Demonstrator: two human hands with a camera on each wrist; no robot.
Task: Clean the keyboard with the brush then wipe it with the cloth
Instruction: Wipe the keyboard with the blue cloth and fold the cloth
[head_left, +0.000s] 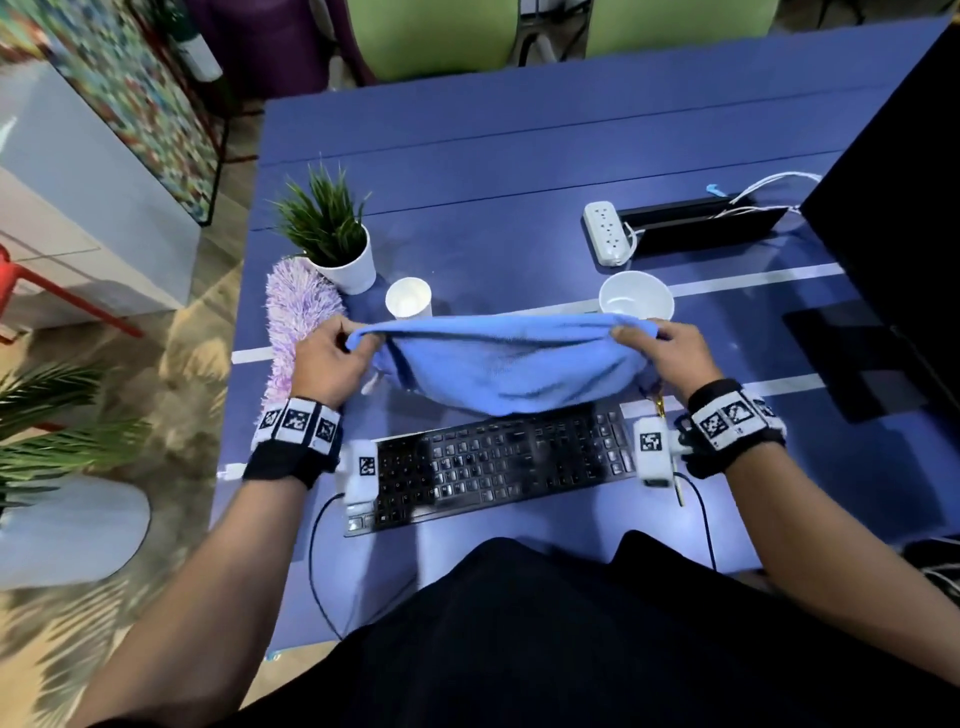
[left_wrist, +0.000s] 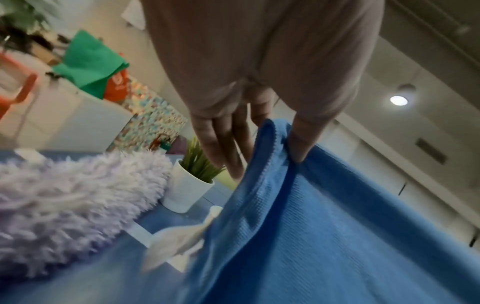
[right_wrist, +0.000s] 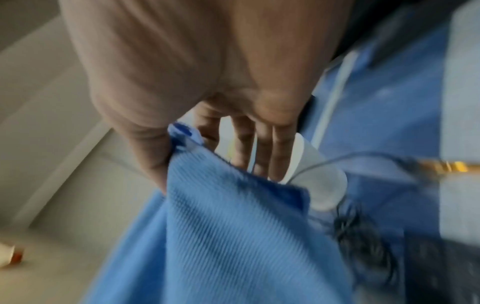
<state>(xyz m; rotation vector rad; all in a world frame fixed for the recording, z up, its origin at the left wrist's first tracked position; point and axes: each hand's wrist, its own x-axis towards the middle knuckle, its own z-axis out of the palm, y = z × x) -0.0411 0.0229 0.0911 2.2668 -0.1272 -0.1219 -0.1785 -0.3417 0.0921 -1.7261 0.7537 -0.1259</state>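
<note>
A blue surface (head_left: 467, 171) with white stripes across it carries a black keyboard (head_left: 493, 462) near its front edge, a cable running from the keyboard's left end over that edge. Along the left side lies a fluffy lilac duster (head_left: 296, 322), its far end just beside a white pot with a green plant (head_left: 337, 244), and next to the pot stands a white paper cup (head_left: 409, 304). Farther right sit a white bowl (head_left: 636, 299), a white power strip (head_left: 605, 231) beside a black cable tray (head_left: 701, 223) with white wires, and a black monitor base (head_left: 852, 358).
</note>
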